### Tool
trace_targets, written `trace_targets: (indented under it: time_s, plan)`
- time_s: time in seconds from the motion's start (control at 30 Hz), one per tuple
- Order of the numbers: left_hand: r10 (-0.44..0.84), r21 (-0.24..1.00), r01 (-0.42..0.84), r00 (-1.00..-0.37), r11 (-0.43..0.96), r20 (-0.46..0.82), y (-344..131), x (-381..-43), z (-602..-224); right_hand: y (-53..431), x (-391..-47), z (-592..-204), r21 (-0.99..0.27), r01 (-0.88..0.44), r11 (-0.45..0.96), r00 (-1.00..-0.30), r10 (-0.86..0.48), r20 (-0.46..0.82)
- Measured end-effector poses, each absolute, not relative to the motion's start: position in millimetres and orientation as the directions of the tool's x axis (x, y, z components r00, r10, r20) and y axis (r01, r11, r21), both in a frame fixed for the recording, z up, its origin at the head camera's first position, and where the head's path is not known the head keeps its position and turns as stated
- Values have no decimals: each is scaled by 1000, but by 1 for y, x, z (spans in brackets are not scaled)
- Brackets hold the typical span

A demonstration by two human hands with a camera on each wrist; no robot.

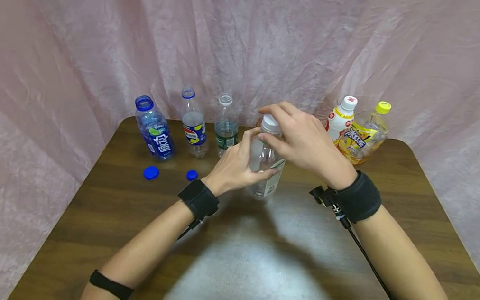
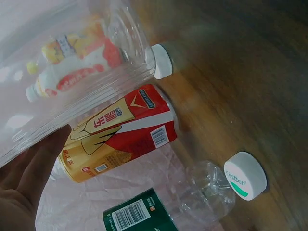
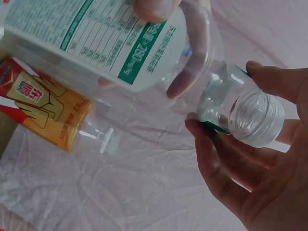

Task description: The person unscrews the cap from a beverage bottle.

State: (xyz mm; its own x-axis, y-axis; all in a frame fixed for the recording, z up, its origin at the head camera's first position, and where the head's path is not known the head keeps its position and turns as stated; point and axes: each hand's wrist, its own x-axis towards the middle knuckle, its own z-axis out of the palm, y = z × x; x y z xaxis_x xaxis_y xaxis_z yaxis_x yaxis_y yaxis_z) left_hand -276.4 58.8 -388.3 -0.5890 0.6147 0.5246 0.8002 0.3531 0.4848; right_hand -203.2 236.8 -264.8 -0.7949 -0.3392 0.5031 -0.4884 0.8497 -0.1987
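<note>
A clear plastic bottle (image 1: 264, 164) with a pale printed label (image 3: 96, 41) stands tilted slightly in the middle of the table. My left hand (image 1: 236, 166) grips its body, thumb on the label side and fingers behind. My right hand (image 1: 305, 139) curls its thumb and fingers around the neck and whitish top (image 3: 262, 120). How firmly it holds there I cannot tell. Behind the bottle stands a red and gold container (image 2: 120, 132), mostly hidden in the head view. A bottle with a green label (image 1: 226, 132) stands just left of my left hand.
A blue bottle (image 1: 156, 130) and a blue-and-yellow-labelled bottle (image 1: 194, 127) stand uncapped at left. Blue caps (image 1: 151, 172) and white caps (image 2: 245, 175) lie on the wooden table (image 1: 131, 221). A white bottle (image 1: 340, 118) and a yellow-capped bottle (image 1: 363, 137) stand at right.
</note>
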Motion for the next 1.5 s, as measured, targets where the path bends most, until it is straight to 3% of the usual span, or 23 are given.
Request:
trace_targets:
  time_s: [0.4, 0.6, 0.87, 1.13, 1.5]
  plan:
    - [623, 427, 827, -558, 364, 549, 62, -278, -394, 235, -207, -257, -237, -402, 884, -749, -169, 641]
    - [619, 403, 842, -537, 358, 572, 60, -278, -396, 232, -209, -260, -219, -394, 892, -763, -185, 620]
    - [605, 400, 834, -551, 379, 575, 58, -278, -396, 229, -209, -268, -158, -494, 855, -667, -257, 699]
    - [606, 367, 849, -529, 381, 595, 57, -279, -396, 229, -209, -273, -133, -545, 828, -626, -296, 722]
    - [611, 445, 816, -574, 369, 546, 56, -279, -400, 232, -210, -277, -210, -623, 753, -640, -336, 691]
